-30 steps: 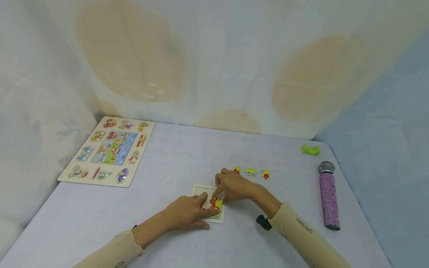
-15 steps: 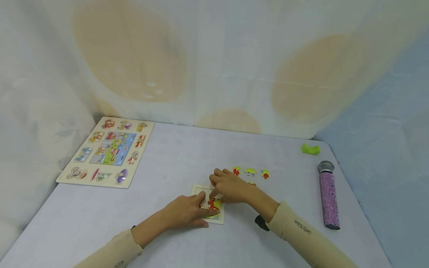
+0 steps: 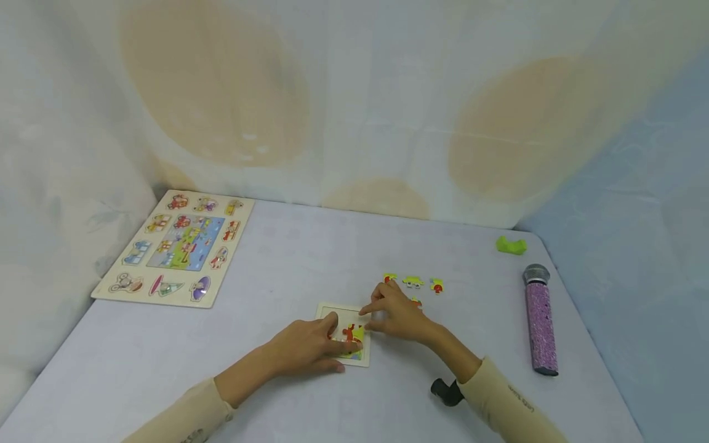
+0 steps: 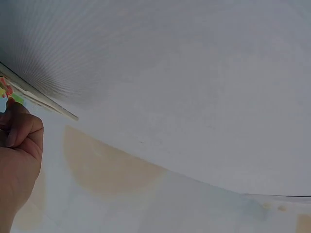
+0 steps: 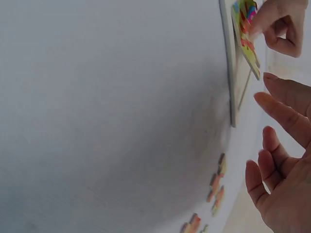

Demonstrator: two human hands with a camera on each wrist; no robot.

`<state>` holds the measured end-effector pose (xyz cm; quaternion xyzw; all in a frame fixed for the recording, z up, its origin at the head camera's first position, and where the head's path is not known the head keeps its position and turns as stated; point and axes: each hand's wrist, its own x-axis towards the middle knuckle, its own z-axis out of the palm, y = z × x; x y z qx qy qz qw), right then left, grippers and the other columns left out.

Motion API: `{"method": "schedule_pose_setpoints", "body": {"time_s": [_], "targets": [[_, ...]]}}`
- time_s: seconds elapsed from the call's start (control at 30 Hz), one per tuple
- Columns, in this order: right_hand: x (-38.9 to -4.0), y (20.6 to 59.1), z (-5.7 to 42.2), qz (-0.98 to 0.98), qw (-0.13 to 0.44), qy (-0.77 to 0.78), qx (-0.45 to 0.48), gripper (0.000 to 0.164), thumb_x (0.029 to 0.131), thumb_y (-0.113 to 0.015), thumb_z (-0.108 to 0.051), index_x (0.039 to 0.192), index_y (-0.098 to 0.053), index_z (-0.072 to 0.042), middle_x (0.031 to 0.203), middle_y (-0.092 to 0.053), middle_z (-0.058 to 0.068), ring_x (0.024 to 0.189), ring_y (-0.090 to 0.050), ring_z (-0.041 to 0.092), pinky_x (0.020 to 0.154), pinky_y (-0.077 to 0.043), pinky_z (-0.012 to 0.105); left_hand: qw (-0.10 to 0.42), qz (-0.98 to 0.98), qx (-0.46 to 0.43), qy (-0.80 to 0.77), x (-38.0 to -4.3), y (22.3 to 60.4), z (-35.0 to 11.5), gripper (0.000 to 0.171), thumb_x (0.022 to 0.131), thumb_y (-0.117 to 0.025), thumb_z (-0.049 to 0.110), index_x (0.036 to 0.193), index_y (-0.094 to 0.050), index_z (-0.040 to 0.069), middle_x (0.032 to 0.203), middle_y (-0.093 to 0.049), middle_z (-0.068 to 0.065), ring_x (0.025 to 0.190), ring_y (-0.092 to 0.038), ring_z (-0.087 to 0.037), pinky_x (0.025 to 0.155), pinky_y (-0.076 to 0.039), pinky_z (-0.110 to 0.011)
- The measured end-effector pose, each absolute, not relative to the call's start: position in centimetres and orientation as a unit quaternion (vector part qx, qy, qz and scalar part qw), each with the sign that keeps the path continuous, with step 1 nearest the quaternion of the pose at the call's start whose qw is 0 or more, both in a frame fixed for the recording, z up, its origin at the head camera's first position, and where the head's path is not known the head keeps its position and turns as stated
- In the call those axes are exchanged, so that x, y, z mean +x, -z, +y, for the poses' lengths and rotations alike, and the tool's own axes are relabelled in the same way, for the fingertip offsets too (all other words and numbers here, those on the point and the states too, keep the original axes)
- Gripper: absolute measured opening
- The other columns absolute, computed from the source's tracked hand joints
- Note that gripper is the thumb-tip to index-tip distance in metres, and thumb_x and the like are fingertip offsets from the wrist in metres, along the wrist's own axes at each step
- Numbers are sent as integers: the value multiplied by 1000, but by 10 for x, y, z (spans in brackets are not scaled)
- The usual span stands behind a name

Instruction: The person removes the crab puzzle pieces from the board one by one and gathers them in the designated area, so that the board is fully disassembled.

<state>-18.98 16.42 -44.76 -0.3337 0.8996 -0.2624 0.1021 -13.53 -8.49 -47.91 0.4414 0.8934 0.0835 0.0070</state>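
Note:
A small square puzzle tray [image 3: 341,312] with a pale rim lies in front of me. Joined yellow, red and green jigsaw pieces [image 3: 354,334] fill its nearer part; their edge stands slightly proud of the tray in the right wrist view. My left hand [image 3: 306,346] presses these pieces with an outstretched index finger; its other fingers are folded in the right wrist view. At the tray's right rim is my right hand [image 3: 400,314], fingers extended and apart, nothing between them [image 5: 286,165]. Beyond it lie several loose jigsaw pieces [image 3: 413,282], one partly hidden behind the fingers.
A large wooden picture puzzle board [image 3: 183,246] lies at the back left. To the right are a purple glittery microphone [image 3: 541,326] and a bright green block [image 3: 511,245]. A black device [image 3: 446,392] sits at the right wrist. Fabric walls enclose the table's back and sides.
My right hand has drawn back rightward from the joined pieces to the tray's rim, and its fingers have spread. My left hand stays pressed on the pieces.

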Motion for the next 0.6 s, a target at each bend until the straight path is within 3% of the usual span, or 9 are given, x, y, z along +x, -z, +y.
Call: {"method": "schedule_pose_setpoints", "body": {"time_s": [0.3, 0.6], "targets": [[-175, 460, 163, 892, 85, 351, -272, 15, 83, -80, -20, 93, -81, -9, 88, -48, -1, 92, -34, 15, 80, -31, 32, -17, 901, 425, -84, -126, 478, -97, 50, 91, -60, 60, 139, -52, 49, 106, -46, -4, 61, -36, -6, 48, -31, -20], [-166, 469, 160, 886, 91, 394, -227, 11, 80, -82, -19, 88, -81, -12, 90, -49, 0, 92, -35, 15, 80, -30, 32, -25, 909, 412, -55, -114, 479, -90, 51, 91, -58, 62, 139, -53, 48, 112, -50, -7, 67, -46, -9, 49, -38, -24]]}}
